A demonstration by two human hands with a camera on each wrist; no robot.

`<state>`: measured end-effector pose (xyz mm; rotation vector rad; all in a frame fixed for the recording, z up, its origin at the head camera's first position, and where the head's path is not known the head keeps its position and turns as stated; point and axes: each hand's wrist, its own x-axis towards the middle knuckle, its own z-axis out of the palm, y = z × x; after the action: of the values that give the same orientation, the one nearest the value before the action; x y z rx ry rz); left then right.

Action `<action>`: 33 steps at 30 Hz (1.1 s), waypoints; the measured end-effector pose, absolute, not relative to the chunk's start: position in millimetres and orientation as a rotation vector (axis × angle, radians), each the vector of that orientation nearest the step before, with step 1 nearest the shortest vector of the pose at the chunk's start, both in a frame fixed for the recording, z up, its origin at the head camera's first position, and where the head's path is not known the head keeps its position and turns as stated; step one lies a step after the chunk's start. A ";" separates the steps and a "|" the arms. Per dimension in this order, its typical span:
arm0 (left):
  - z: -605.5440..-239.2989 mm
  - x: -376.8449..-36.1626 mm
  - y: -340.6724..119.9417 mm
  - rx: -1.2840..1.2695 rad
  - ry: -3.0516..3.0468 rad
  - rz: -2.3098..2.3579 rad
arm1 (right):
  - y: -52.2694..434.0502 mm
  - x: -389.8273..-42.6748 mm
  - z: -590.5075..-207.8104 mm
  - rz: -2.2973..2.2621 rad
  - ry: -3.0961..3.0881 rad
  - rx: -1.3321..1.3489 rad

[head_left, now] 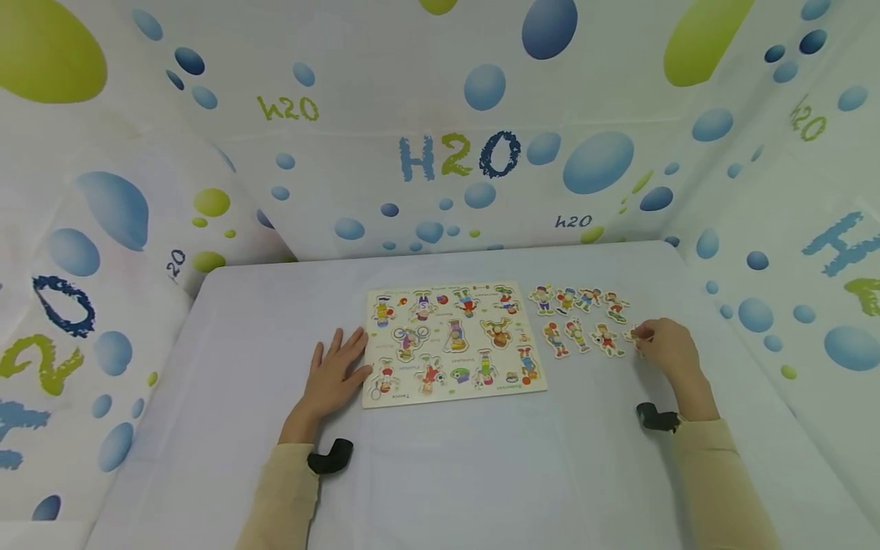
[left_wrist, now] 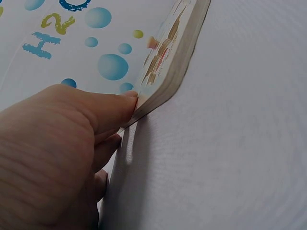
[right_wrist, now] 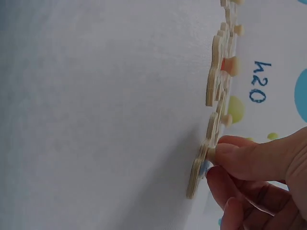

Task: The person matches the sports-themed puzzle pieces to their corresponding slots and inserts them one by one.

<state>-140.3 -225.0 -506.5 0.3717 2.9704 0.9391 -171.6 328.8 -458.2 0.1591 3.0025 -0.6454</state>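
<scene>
**Right hand (head_left: 665,347) pinching puzzle piece (right_wrist: 194,178)**

Piece gripped by peg, thumb and finger; at right end of lower row, right of puzzle board (head_left: 440,395). Left hand (head_left: 333,380): fingers spread, touching board's left edge. Seven other pieces (head_left: 577,334) between.

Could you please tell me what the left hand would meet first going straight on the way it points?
Probably the puzzle board: the left hand lies beside it, thumb at its edge, though depth is hard to judge.

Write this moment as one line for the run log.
left hand: touching puzzle board edge | right hand: pinching knobbed piece | other pieces: on table, beside board
</scene>
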 end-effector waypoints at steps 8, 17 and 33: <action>-503.4 -141.0 -225.2 0.372 2.966 0.944 | 328.3 -173.8 -457.3 -0.617 3.009 0.131; -505.2 -140.2 -225.1 0.371 2.968 0.941 | 332.3 -176.2 -457.9 -0.608 2.966 0.126; -505.7 -140.0 -225.0 0.365 2.962 0.956 | 332.4 -173.7 -453.8 -0.560 2.968 0.077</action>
<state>-140.0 -225.0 -505.7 0.3655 2.9622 0.9556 -173.7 332.4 -453.8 0.0767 2.9677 -0.5596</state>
